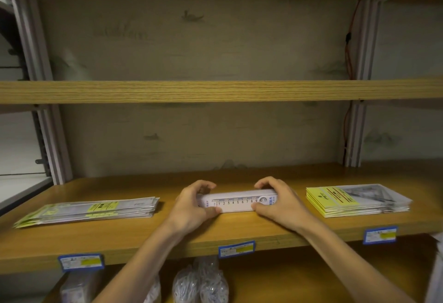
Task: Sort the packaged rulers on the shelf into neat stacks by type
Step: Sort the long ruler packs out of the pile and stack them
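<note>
A white stack of packaged rulers (237, 200) with a printed scale on its front lies in the middle of the wooden shelf (239, 228). My left hand (194, 204) grips its left end and my right hand (278, 200) grips its right end, fingers curled over the top. To the left lies a stack of long rulers in clear packets with yellow-green labels (96, 209), slightly fanned. At the right sits a squarer stack of yellow-labelled packets (354, 200), edges even.
Blue price tags (236, 249) hang on the shelf's front edge. An upper shelf board (215, 91) crosses above. Below, bags of small white items (201, 283) sit on a lower shelf. Metal uprights (359, 135) and an orange cable flank the right side.
</note>
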Motion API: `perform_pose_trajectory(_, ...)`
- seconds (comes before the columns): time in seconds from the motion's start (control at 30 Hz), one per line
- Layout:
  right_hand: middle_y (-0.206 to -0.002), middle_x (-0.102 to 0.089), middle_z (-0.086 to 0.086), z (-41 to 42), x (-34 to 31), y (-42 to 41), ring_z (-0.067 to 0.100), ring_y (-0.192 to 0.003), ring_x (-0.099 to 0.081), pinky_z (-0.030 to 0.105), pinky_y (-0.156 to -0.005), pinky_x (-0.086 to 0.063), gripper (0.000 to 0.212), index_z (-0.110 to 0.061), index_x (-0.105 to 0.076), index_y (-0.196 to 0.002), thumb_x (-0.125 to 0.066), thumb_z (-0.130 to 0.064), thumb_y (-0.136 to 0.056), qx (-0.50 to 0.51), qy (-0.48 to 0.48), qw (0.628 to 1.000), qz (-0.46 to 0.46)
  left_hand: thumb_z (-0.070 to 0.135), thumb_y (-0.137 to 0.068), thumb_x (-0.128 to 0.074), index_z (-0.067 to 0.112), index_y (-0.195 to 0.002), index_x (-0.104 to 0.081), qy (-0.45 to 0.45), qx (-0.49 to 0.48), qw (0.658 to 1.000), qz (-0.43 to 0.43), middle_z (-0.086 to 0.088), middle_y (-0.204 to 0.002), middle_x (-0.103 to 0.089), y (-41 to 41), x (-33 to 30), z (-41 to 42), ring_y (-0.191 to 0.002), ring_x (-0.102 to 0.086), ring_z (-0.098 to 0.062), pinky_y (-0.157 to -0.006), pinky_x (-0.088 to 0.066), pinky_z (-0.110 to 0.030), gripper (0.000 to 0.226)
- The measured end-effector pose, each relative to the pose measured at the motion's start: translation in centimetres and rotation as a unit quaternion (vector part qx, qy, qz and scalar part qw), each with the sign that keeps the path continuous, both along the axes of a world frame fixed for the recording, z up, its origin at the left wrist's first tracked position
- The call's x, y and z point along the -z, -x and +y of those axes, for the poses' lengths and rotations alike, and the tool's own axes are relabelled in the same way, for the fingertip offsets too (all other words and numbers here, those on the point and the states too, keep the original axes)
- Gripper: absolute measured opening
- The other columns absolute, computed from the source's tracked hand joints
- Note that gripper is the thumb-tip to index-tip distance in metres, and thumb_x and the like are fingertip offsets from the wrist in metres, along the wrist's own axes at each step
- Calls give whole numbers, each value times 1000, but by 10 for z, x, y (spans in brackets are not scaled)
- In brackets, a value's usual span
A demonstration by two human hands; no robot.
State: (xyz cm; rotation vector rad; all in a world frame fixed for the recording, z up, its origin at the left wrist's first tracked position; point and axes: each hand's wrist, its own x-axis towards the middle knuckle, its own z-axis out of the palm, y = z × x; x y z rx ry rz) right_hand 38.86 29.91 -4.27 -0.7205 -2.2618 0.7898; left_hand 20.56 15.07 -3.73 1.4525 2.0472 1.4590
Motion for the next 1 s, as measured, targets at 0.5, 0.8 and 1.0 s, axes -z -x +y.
perform_pose_trajectory(0.5,-111,-53,-21,-1,1,0,9,-109,-50,33,-90,-51,34,-44,-52,-102,-74,-26,-82,-16,-15,1000,-12,25,-84,-70,38,-112,-50,47,17,992,115,13,-117,-52,2,5,4,-115,-47,-10,-100,-46,-37,36)
perform_pose_trajectory(0.8,-106,-60,-11,-1,-26,-5,9,-100,-56,21,-79,-51,30,-34,-63,-101,-79,-24,-77,-21,48,998,-25,39,-82,-72,29,-130,-49,44,7,980,194,14,-125,-49,-1,-8,-1,-118,-46,-10,-99,-45,-31,55)
perform_pose_trajectory(1.0,-108,-63,1,2,-78,-11,16,-99,-59,20,-67,-53,24,-28,-68,-104,-75,-26,-81,-12,212,958,-195,58,-82,-62,30,-140,-38,130,-15,894,430,11,-134,-43,-7,-35,4,-123,-38,-13,-98,-39,-33,69)
